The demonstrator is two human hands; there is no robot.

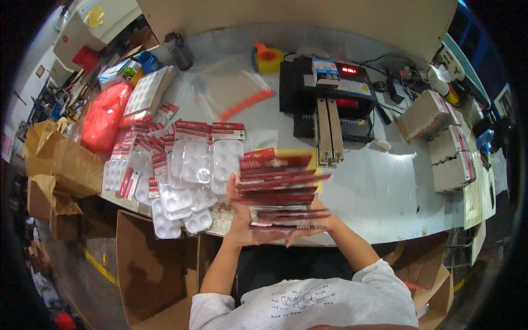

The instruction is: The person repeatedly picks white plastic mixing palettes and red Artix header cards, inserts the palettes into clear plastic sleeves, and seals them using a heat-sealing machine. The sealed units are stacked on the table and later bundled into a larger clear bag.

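both hands, left hand and right hand, grip a stack of red-carded blister packs between them; more packs lie left of the left hand.

right hand mostly hidden — packs motion-blurred
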